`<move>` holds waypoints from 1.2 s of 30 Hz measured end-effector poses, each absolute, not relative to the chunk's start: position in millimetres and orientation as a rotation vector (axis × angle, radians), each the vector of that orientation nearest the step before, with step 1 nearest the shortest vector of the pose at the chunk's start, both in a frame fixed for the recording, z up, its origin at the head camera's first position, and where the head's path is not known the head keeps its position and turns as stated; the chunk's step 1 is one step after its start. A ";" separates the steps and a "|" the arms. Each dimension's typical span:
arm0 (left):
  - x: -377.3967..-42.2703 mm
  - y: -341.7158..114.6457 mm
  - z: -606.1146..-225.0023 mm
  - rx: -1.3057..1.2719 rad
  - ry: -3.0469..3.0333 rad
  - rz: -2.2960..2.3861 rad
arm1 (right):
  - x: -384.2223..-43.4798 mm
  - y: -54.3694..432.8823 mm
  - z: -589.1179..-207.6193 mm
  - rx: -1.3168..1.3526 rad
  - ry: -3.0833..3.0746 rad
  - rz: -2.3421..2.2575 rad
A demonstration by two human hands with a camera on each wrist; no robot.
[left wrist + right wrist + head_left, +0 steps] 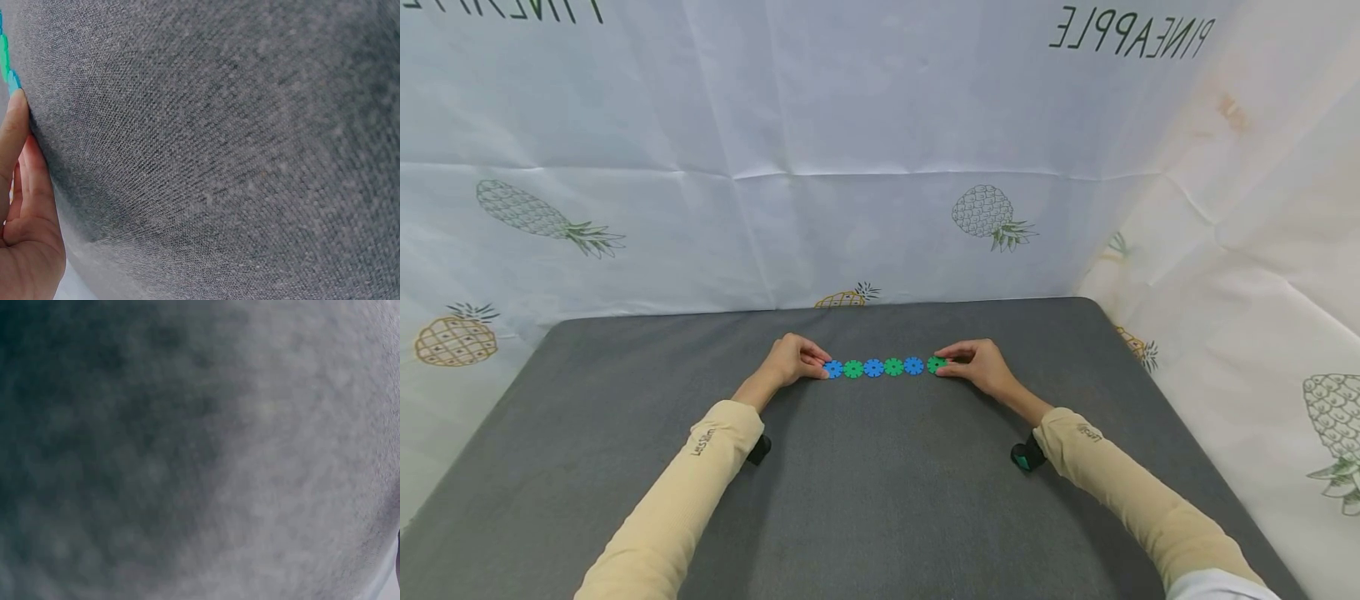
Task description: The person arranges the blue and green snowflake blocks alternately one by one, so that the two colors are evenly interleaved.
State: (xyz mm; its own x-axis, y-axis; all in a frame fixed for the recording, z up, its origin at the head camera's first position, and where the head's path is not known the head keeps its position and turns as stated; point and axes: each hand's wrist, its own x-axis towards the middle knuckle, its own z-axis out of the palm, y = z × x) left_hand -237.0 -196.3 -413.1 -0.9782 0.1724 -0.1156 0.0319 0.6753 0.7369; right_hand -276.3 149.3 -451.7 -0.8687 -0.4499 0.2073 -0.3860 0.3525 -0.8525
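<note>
Several flat notched plastic discs, blue and green by turns, form a straight row across the grey table, with a green disc and a blue disc near its middle. At the left end, my left hand pinches a blue disc between thumb and fingers; the left wrist view shows the thumb on that disc's edge. My right hand pinches the green end disc, beside another blue disc. Whether these two discs interlock I cannot tell. The right wrist view shows mostly blurred cloth.
A grey cloth covers the table. Behind it and on the right hangs a white curtain printed with pineapples. Dark wrist cameras, such as the right one, sit under both forearms near the cloth.
</note>
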 end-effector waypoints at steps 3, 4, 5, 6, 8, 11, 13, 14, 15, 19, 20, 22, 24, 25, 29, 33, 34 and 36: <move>-237.5 -196.4 -413.5 0.167 2.712 1.186 | -277.2 149.8 -451.2 -0.767 2.553 -1.540; -237.7 -196.4 -413.5 0.166 2.712 1.185 | -277.5 149.8 -451.1 -0.765 2.564 -1.527; -237.8 -196.4 -413.4 0.163 2.713 1.184 | -277.8 149.9 -450.9 -0.764 2.571 -1.516; -237.9 -196.5 -413.3 0.160 2.713 1.182 | -277.9 150.0 -450.6 -0.768 2.575 -1.509; -238.2 -196.4 -413.3 0.155 2.710 1.182 | -278.2 150.2 -450.2 -0.776 2.577 -1.498; -238.8 -195.7 -413.5 0.151 2.707 1.181 | -276.3 150.1 -447.3 -0.789 2.573 -1.491; -239.2 -195.2 -413.9 0.150 2.706 1.182 | -273.7 149.0 -443.1 -0.812 2.577 -1.487; -239.3 -195.0 -413.9 0.149 2.706 1.181 | -271.0 148.1 -439.2 -0.818 2.575 -1.490; -239.3 -194.9 -413.7 0.145 2.706 1.180 | -268.5 147.1 -435.2 -0.828 2.575 -1.490; -239.8 -194.7 -414.3 0.138 2.707 1.179 | -261.4 144.0 -422.7 -0.841 2.560 -1.493; -240.0 -194.7 -414.4 0.140 2.709 1.178 | -261.7 144.2 -422.5 -0.839 2.554 -1.496; -240.4 -194.5 -414.7 0.144 2.712 1.181 | -265.2 146.0 -426.5 -0.831 2.552 -1.484; -240.5 -194.3 -414.4 0.147 2.713 1.183 | -269.9 149.0 -431.8 -0.800 2.555 -1.475; -240.5 -194.2 -414.2 0.147 2.713 1.184 | -272.5 150.8 -434.8 -0.788 2.558 -1.469; -240.2 -194.1 -413.5 0.143 2.712 1.183 | -280.5 156.7 -442.5 -0.763 2.587 -1.412; -239.7 -194.9 -415.0 0.146 2.710 1.187 | -283.1 157.5 -442.5 -0.787 2.601 -1.359; -239.6 -195.1 -415.6 0.150 2.709 1.187 | -282.9 157.0 -442.1 -0.795 2.605 -1.347; -238.9 -195.4 -416.1 0.152 2.705 1.192 | -282.6 156.1 -441.5 -0.808 2.609 -1.335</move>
State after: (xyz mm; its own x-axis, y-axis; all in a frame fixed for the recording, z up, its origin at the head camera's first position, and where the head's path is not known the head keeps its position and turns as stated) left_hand -238.9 -195.4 -416.1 -0.9782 0.1660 -0.1244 0.0202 0.6730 0.7394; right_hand -282.6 156.1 -441.5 -0.8538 -0.4997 0.1458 -0.4105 0.4742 -0.7789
